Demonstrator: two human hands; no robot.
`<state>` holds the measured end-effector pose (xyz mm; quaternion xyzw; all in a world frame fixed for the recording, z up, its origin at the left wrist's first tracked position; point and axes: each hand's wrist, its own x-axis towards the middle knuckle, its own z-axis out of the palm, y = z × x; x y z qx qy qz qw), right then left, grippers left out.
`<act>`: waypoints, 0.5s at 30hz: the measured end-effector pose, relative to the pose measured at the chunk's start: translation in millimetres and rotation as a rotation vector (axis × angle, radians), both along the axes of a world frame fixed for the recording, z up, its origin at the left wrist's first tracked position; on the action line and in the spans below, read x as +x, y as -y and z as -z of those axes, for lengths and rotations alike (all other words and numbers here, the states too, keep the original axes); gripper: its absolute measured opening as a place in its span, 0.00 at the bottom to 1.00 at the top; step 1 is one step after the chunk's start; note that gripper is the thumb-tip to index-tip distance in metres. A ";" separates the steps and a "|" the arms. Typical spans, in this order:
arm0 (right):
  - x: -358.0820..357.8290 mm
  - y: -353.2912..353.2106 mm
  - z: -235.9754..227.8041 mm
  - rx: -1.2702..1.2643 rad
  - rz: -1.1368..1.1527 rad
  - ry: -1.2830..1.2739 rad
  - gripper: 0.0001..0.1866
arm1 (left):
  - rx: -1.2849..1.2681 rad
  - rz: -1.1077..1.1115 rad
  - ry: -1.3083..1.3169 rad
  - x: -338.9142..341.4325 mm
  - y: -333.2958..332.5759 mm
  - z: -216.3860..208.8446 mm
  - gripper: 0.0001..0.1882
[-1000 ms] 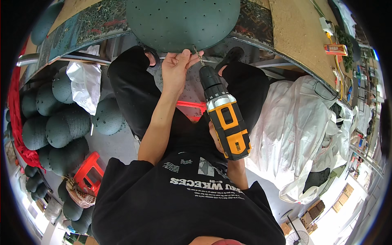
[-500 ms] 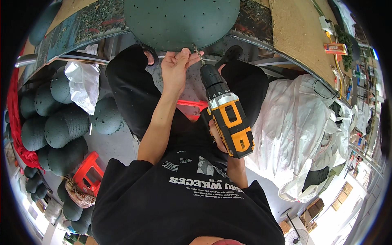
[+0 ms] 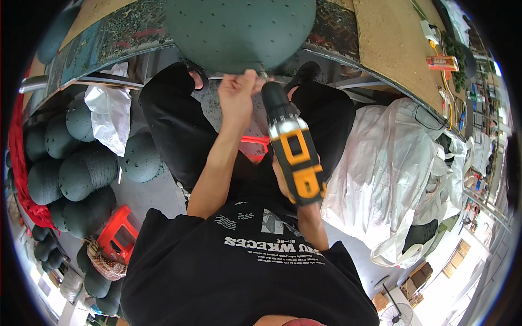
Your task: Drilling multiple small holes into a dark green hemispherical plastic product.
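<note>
A dark green dome-shaped shell (image 3: 242,38), dotted with small holes, overhangs the table edge in front of me. My left hand (image 3: 237,98) is closed at its near rim, thumb on top and the other fingers partly behind. In my right hand (image 3: 281,178) is a yellow and black cordless drill (image 3: 296,155), gripped by its handle, which the drill body mostly hides. The drill's nose points away from me toward the rim, close beside my left fingertips. Its bit is blurred, so I cannot tell whether it touches the shell.
Cardboard covers part of the worktable (image 3: 391,46); dark scraps litter its edge. Stacked green domes (image 3: 84,171) and a red plastic stool (image 3: 117,233) stand left. A large white sack (image 3: 375,168) bulges at right. A small orange box (image 3: 442,63) lies on the table beside a cable.
The drill has swung left and its nose sits closer to my left fingers. My left hand has shifted slightly right along the rim, and the dome has turned or tilted a little.
</note>
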<state>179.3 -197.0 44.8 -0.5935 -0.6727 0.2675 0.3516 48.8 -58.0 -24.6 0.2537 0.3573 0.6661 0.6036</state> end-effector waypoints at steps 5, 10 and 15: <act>-2.4 -27.1 -1.1 0.230 -0.076 0.025 0.31 | -0.001 -0.003 -0.021 9.8 3.5 3.1 0.06; -5.4 -26.7 -1.4 0.070 -0.075 -0.110 0.33 | 0.000 -0.066 -0.004 12.3 -0.4 3.4 0.05; -6.4 -25.8 -4.4 0.184 -0.090 -0.014 0.31 | -0.007 -0.068 -0.024 13.6 -1.3 2.9 0.05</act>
